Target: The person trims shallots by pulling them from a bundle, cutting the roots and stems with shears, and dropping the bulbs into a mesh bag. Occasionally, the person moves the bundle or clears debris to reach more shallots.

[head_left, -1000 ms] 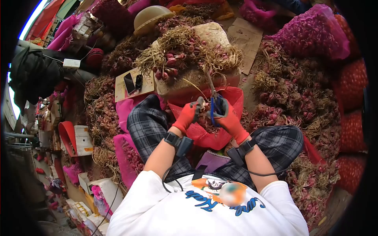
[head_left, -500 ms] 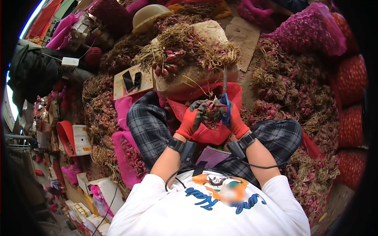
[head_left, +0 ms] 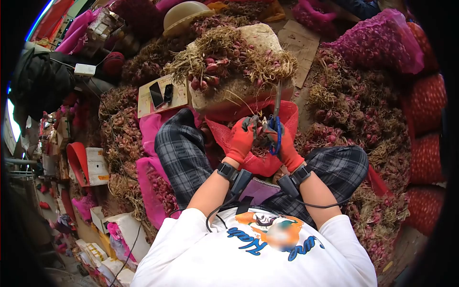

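My right hand (head_left: 287, 147), in a red and dark grey glove, is closed around the blue-handled scissors (head_left: 274, 136). Their blades point away from me, toward the stone block. Just left of it, my gloved left hand (head_left: 241, 138) has its fingers curled around what looks like a shallot (head_left: 261, 122), mostly hidden by the glove. Both hands are above an opened red mesh bag (head_left: 265, 166) between my legs. Beyond the bag, bunches of shallots (head_left: 210, 67) with dry stalks lie on the pale stone block (head_left: 239, 95).
Heaps of shallots (head_left: 354, 110) spread on my right, with a full pink mesh bag (head_left: 382, 40) behind and stacked red sacks (head_left: 425, 153) beyond. Two phones (head_left: 156, 95) rest on a board (head_left: 179, 98) at left. A beige hard hat (head_left: 184, 16) sits at the back.
My left hand has turned and shifted slightly right and upward, its fingers more tightly curled. The scissors remain in my right hand. The whole view has shifted slightly.
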Demonstrator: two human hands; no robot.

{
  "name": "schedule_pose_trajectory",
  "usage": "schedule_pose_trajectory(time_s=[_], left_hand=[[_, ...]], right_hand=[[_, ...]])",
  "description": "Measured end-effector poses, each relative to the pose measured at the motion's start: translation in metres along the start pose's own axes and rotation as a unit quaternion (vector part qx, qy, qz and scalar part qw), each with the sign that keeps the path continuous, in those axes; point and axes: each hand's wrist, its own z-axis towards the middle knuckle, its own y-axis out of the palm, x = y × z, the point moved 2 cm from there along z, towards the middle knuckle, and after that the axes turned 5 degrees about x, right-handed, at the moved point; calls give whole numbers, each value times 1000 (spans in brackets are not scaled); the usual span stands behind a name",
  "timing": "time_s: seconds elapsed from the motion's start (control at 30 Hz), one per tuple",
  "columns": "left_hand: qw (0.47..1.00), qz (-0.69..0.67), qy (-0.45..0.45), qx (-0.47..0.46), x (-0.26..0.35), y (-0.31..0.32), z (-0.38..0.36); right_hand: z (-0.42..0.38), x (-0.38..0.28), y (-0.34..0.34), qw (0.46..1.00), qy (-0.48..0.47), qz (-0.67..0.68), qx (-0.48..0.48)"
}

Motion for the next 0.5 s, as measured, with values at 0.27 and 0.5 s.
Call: schedule_pose_trajectory(time_s=[0.27, 0.5], left_hand=[[966, -126, -220, -38, -46, 4, 8], [998, 23, -53, -25, -48, 10, -2]], right_hand=[[3, -5, -3, 997, 70, 33, 10], [3, 17, -5, 995, 34, 68, 64]])
